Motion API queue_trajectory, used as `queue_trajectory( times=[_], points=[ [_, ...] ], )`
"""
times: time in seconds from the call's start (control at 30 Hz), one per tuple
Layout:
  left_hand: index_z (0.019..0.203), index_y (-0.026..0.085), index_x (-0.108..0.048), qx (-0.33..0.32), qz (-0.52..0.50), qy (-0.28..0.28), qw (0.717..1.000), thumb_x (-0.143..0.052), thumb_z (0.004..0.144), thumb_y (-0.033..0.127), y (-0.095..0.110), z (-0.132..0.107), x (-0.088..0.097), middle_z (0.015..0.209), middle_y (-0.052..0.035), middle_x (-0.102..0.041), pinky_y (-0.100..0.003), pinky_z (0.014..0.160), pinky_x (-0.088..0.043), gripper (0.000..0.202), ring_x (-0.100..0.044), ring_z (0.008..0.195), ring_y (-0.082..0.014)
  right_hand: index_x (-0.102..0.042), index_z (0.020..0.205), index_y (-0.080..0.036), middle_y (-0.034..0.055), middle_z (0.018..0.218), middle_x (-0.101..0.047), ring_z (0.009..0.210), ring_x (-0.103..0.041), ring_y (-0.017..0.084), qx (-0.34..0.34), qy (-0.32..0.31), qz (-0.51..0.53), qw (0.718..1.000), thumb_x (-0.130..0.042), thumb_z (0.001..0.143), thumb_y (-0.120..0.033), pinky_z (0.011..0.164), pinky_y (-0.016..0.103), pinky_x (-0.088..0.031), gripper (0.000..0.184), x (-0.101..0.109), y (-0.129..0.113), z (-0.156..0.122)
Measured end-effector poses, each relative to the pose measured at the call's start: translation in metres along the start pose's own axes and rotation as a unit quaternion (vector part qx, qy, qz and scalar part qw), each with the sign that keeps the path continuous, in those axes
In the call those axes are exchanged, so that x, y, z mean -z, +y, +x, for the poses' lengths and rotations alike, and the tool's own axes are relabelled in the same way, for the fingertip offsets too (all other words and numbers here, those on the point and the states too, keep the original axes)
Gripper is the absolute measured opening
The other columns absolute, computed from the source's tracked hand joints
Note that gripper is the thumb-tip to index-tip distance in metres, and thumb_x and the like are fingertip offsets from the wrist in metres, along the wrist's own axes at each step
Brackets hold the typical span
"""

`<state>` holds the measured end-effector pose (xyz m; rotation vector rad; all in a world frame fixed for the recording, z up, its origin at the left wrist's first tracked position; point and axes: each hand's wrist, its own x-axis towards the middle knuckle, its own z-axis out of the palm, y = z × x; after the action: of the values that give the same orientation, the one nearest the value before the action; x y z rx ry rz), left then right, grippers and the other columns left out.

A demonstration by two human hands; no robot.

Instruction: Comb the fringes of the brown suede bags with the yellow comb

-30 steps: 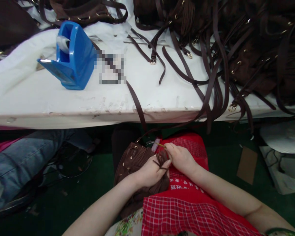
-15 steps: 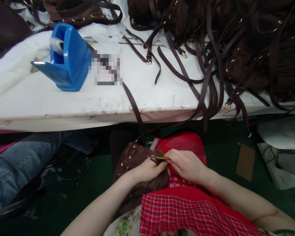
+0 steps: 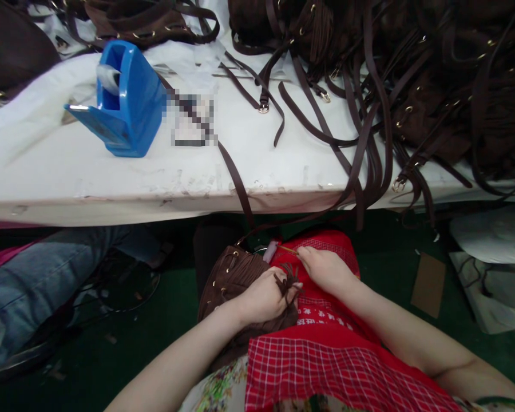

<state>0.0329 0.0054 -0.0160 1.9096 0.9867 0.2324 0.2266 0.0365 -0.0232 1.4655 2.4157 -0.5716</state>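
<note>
A brown suede bag (image 3: pixel 232 274) with gold studs lies in my lap against a red apron (image 3: pixel 326 355). My left hand (image 3: pixel 266 294) is closed on the bag's brown fringe tassel (image 3: pixel 286 283). Just to the right, my right hand (image 3: pixel 324 269) pinches a thin yellowish tool (image 3: pixel 288 249) that points left toward the bag's opening. A brown strap (image 3: pixel 236 177) runs from the bag up over the table edge.
A white table (image 3: pixel 111 177) stands ahead with a blue tape dispenser (image 3: pixel 126 100) on the left. Several brown bags and straps (image 3: pixel 412 97) pile at the back and right. Another person's jeans-clad leg (image 3: pixel 47 274) is at left. Cardboard (image 3: pixel 429 286) lies on the green floor.
My right hand has lifted the thin tool up and away from the left hand, back toward the bag's opening. The tassel now sticks out of my left hand again.
</note>
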Motion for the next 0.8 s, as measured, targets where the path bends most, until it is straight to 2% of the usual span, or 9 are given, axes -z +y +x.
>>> queue_trajectory(
  times=[0.07,0.17,0.23,0.3,0.37,0.47,0.53,0.63,0.8],
  points=[
    [0.070,0.016,-0.054,-0.017,0.029,0.001,0.999,-0.032,0.094,0.031,0.002,-0.001,0.000,0.066,-0.0043,-0.056,-0.026,0.073,-0.042,0.036,-0.051,0.064,-0.0139,-0.055,0.092,-0.018,0.0057,0.081,-0.064,0.070,-0.060,0.017,-0.037,0.008,0.043,0.998,-0.034,0.095,-0.027,0.060,0.026,-0.040,0.022,-0.003,0.011,0.005],
    [0.077,0.016,-0.056,-0.053,0.029,-0.011,0.998,-0.039,0.092,0.029,0.011,-0.004,0.004,0.074,-0.0051,-0.060,-0.027,0.079,-0.042,0.026,-0.054,0.073,-0.0150,-0.054,0.089,-0.019,0.0027,0.077,-0.063,0.071,-0.060,0.017,-0.028,0.036,0.190,0.981,-0.039,0.093,-0.034,0.065,0.027,-0.043,0.022,0.000,0.020,0.010],
    [0.081,0.016,-0.057,-0.077,0.017,-0.027,0.997,-0.045,0.090,0.030,0.018,-0.007,0.007,0.080,-0.0056,-0.061,-0.028,0.082,-0.042,0.020,-0.056,0.079,-0.0162,-0.053,0.099,-0.018,0.0033,0.087,-0.065,0.078,-0.061,0.017,-0.001,0.055,0.293,0.955,-0.054,0.084,-0.035,0.071,0.028,-0.046,0.023,0.005,0.017,0.015],
    [0.083,0.017,-0.056,-0.099,0.007,-0.055,0.994,-0.051,0.086,0.027,0.024,-0.008,0.009,0.083,-0.0049,-0.062,-0.027,0.079,-0.043,0.012,-0.057,0.081,-0.0171,-0.049,0.115,-0.017,0.0060,0.102,-0.064,0.090,-0.061,0.020,0.033,0.069,0.371,0.925,-0.067,0.072,-0.031,0.080,0.031,-0.047,0.048,0.009,0.008,0.024],
    [0.086,0.017,-0.056,-0.114,0.007,-0.076,0.991,-0.052,0.082,0.021,0.028,-0.008,0.010,0.087,-0.0038,-0.063,-0.026,0.075,-0.045,0.006,-0.059,0.082,-0.0175,-0.044,0.124,-0.017,0.0081,0.112,-0.062,0.099,-0.059,0.022,0.077,0.067,0.428,0.898,-0.071,0.066,-0.026,0.088,0.034,-0.046,0.064,0.012,-0.004,0.037],
    [0.086,0.018,-0.056,-0.125,0.019,-0.093,0.988,-0.049,0.081,0.015,0.029,-0.005,0.007,0.088,-0.0028,-0.064,-0.027,0.074,-0.045,0.009,-0.060,0.083,-0.0180,-0.041,0.129,-0.016,0.0095,0.118,-0.059,0.106,-0.057,0.023,0.169,0.019,0.485,0.858,-0.071,0.065,-0.023,0.093,0.036,-0.044,0.071,0.012,-0.025,0.059],
    [0.083,0.018,-0.057,-0.112,0.031,-0.093,0.989,-0.050,0.080,0.015,0.028,-0.003,0.005,0.085,-0.0032,-0.065,-0.027,0.071,-0.045,0.008,-0.060,0.079,-0.0187,-0.039,0.132,-0.016,0.0097,0.123,-0.056,0.110,-0.054,0.022,0.241,-0.030,0.484,0.841,-0.069,0.064,-0.019,0.096,0.036,-0.042,0.075,0.012,-0.036,0.071],
    [0.075,0.017,-0.055,-0.079,0.028,-0.085,0.993,-0.053,0.077,0.018,0.024,-0.002,0.002,0.078,-0.0030,-0.063,-0.026,0.062,-0.044,0.002,-0.059,0.072,-0.0183,-0.041,0.132,-0.016,0.0105,0.128,-0.051,0.118,-0.048,0.022,0.337,-0.087,0.409,0.843,-0.065,0.060,-0.010,0.102,0.035,-0.037,0.076,0.015,-0.047,0.081],
    [0.072,0.017,-0.054,-0.059,-0.011,-0.089,0.994,-0.056,0.075,0.021,0.017,-0.003,-0.002,0.076,-0.0022,-0.062,-0.025,0.059,-0.043,0.006,-0.059,0.067,-0.0167,-0.051,0.125,-0.016,0.0100,0.117,-0.057,0.103,-0.055,0.021,0.347,-0.146,0.309,0.874,-0.070,0.058,-0.019,0.090,0.032,-0.044,0.070,0.018,-0.053,0.082]
  ],
)
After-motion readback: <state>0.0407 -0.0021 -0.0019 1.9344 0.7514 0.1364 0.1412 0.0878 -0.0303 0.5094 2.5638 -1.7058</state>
